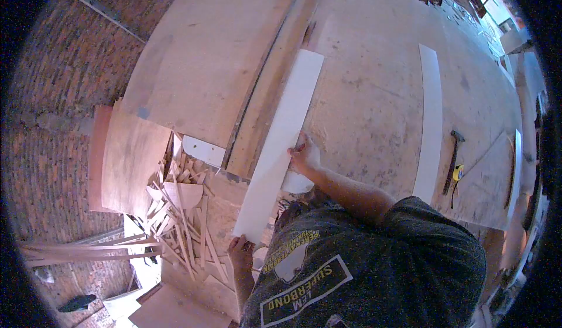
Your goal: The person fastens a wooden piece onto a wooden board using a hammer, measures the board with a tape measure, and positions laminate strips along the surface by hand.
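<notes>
A long white strip (281,135) lies at a slant on the wooden worktable (363,94), beside a long groove. My left hand (241,253) is closed on the strip's near end, its fingertips at the edge. Farther up, my right hand (305,154) has its fingers bent round the strip's right edge. Below my right hand, a white piece (297,183) is partly hidden by my arm and shirt.
A second white strip (429,123), a hammer (453,161) and a yellow tape measure (458,172) lie to the right. Wood offcuts (184,211) are heaped at the lower left, near a white board with holes (203,150). A brick surface (52,82) is at far left.
</notes>
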Demonstrator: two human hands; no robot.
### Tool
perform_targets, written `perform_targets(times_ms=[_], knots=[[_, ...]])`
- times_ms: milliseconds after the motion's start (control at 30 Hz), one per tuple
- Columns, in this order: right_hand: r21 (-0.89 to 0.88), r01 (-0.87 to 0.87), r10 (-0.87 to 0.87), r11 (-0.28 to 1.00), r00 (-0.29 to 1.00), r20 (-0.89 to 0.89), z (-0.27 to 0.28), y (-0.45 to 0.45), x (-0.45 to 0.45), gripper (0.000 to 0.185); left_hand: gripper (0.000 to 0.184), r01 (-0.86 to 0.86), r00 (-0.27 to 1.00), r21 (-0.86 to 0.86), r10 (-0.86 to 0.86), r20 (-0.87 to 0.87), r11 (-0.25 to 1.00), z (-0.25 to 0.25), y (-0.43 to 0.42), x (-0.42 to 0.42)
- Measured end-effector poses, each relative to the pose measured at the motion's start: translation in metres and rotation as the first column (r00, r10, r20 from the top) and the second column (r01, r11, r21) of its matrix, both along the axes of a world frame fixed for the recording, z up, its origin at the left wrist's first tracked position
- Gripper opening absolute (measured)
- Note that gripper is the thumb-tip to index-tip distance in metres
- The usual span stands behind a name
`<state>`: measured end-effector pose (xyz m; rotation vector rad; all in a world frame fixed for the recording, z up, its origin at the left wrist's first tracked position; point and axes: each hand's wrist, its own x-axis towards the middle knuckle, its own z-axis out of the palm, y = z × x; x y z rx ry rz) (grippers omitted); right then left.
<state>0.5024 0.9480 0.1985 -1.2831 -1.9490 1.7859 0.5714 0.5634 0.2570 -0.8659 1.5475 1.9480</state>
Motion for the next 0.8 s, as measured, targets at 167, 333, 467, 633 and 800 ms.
perform_targets(times_ms=[167,333,467,633,800], knots=[[0.084,-0.076,0.075,0.994,0.997,0.016,0.014,0.011,0.001,0.073,0.012,0.087,0.994,-0.162,-0.075,0.074,0.983,-0.004,0.005,-0.009],[0.243,-0.055,0.042,0.969,0.997,0.06,-0.016,0.033,-0.019,0.072,0.013,0.199,0.968,-0.221,-0.227,-0.108,0.955,-0.001,0.022,-0.015],[0.384,-0.114,0.055,0.916,0.985,0.161,-0.017,0.064,-0.032,0.073,0.017,0.267,0.921,-0.177,-0.305,-0.243,0.947,-0.026,0.03,-0.028],[0.359,-0.099,0.065,0.928,0.992,0.104,-0.02,0.094,-0.046,0.074,0.018,0.317,0.905,-0.211,-0.362,-0.223,0.925,-0.018,0.063,-0.041],[0.374,-0.145,0.108,0.916,0.987,0.118,-0.003,0.121,-0.061,0.069,0.016,0.243,0.969,-0.088,-0.246,-0.023,0.966,-0.005,0.103,-0.058]])
